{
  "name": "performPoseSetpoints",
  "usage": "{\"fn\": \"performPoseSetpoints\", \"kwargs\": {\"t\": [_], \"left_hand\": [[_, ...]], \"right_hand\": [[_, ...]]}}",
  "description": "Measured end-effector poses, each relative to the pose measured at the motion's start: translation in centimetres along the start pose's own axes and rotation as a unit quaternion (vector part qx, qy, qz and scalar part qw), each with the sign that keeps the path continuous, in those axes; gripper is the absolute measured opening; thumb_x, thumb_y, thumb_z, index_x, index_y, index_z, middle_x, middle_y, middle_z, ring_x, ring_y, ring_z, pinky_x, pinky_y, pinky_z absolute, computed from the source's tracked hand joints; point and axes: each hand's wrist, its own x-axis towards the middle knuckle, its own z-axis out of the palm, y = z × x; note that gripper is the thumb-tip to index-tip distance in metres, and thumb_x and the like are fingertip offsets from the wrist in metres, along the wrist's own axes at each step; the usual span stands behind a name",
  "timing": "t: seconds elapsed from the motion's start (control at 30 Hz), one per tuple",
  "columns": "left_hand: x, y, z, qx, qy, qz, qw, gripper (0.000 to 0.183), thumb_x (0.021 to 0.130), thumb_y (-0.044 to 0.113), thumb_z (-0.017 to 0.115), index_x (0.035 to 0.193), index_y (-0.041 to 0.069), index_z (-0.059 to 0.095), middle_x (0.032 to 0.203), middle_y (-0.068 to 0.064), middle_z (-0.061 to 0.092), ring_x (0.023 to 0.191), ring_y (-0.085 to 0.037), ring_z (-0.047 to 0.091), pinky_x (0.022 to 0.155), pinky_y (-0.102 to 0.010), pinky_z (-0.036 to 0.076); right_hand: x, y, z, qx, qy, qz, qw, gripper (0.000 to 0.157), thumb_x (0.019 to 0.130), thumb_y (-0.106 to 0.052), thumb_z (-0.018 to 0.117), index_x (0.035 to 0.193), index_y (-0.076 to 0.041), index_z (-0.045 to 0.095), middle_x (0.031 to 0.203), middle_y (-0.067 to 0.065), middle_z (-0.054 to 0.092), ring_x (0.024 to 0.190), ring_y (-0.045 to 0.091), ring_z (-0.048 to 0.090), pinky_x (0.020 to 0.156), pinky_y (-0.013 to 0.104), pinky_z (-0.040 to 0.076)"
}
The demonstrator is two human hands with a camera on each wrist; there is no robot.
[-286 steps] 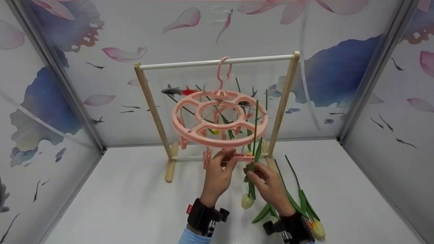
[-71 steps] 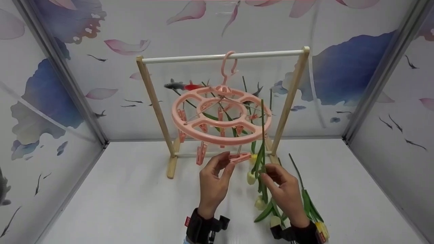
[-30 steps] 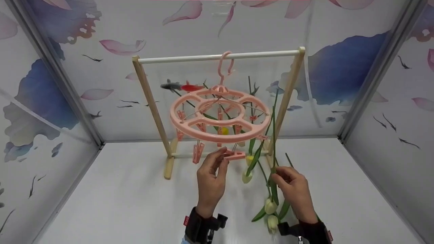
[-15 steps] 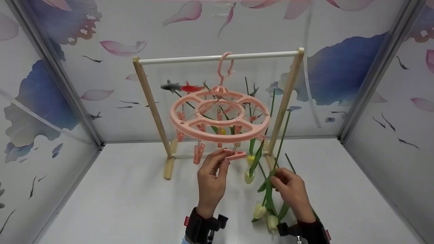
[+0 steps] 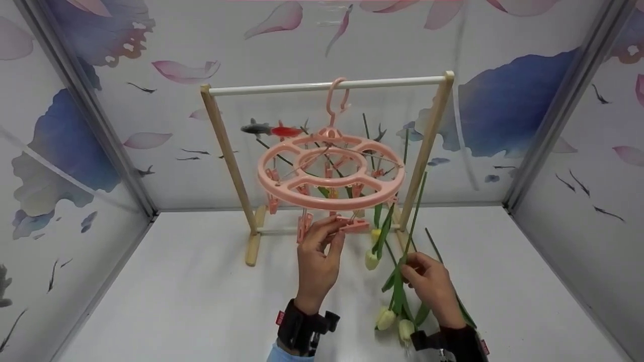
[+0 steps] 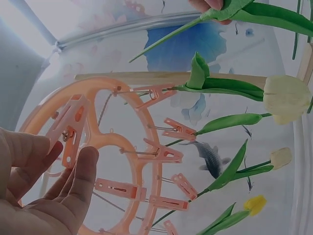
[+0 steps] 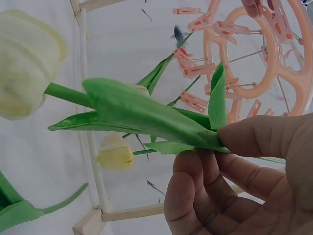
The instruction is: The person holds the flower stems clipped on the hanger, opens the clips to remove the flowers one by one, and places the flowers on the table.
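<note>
My left hand (image 5: 318, 259) holds a pink clothespin (image 5: 354, 226) hanging at the front of the round pink clip hanger (image 5: 332, 202); the left wrist view shows this clothespin (image 6: 73, 127) between thumb and fingers. To the right, my right hand (image 5: 433, 284) pinches a white tulip (image 5: 386, 319) by its stem and leaf bases. Its bloom points down and its bare stem leans up to the right, apart from the held clothespin. Large in the right wrist view is the tulip's bloom (image 7: 29, 63). Another white tulip (image 5: 372, 259) hangs bloom-down from the hanger's right side.
A wooden rack (image 5: 437, 115) carries the hanger by its hook on a white bar (image 5: 271, 89). Several more tulips hang at the back, one yellow (image 6: 255, 204). On the white table lies a white tulip (image 5: 406, 331) near my right wrist. Patterned panels enclose three sides.
Since the oldest frame, my right hand has drawn the tulip right and down, and its stem now tilts away from the clothespin. My left hand keeps hold of the clothespin, lately raised slightly.
</note>
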Motion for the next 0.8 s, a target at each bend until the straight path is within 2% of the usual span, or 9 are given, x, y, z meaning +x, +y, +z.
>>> {"fn": "performPoseSetpoints", "kwargs": {"t": [0.23,0.47,0.57,0.8], "left_hand": [[0.7,0.1,0.1,-0.007,-0.002,-0.025,0.9996,0.021,0.103,0.006,0.064,0.119,-0.002,0.074,0.123,-0.015,0.067,0.124,-0.031,0.062,0.092,-0.033,0.058],[1.0,-0.2,0.2,-0.002,-0.013,-0.017,0.9998,0.021,0.102,0.006,0.064,0.119,-0.001,0.074,0.123,-0.016,0.067,0.122,-0.032,0.063,0.094,-0.035,0.058],[1.1,-0.2,0.2,0.011,-0.015,-0.016,0.9997,0.02,0.102,0.006,0.064,0.118,0.0,0.075,0.123,-0.016,0.068,0.121,-0.031,0.064,0.094,-0.036,0.058],[1.3,-0.1,0.6,0.044,-0.031,-0.04,0.9978,0.021,0.102,0.009,0.066,0.119,0.005,0.076,0.127,-0.017,0.067,0.122,-0.027,0.063,0.091,-0.034,0.058]], "right_hand": [[0.0,0.4,0.4,0.01,-0.01,-0.005,1.0,0.014,0.099,0.001,0.061,0.109,0.0,0.071,0.087,0.008,0.069,0.074,0.017,0.062,0.066,0.026,0.051],[0.1,0.7,0.7,0.012,-0.025,0.013,1.0,0.016,0.1,0.001,0.06,0.113,0.001,0.07,0.087,0.008,0.067,0.074,0.018,0.062,0.068,0.029,0.051],[0.1,0.9,0.7,0.01,-0.035,0.021,0.999,0.016,0.101,0.0,0.06,0.114,-0.001,0.069,0.087,0.008,0.067,0.075,0.019,0.062,0.069,0.03,0.05],[0.3,1.0,0.7,0.002,-0.042,0.028,0.999,0.016,0.099,0.001,0.06,0.112,0.002,0.07,0.085,0.008,0.066,0.073,0.019,0.062,0.066,0.028,0.049]]}}
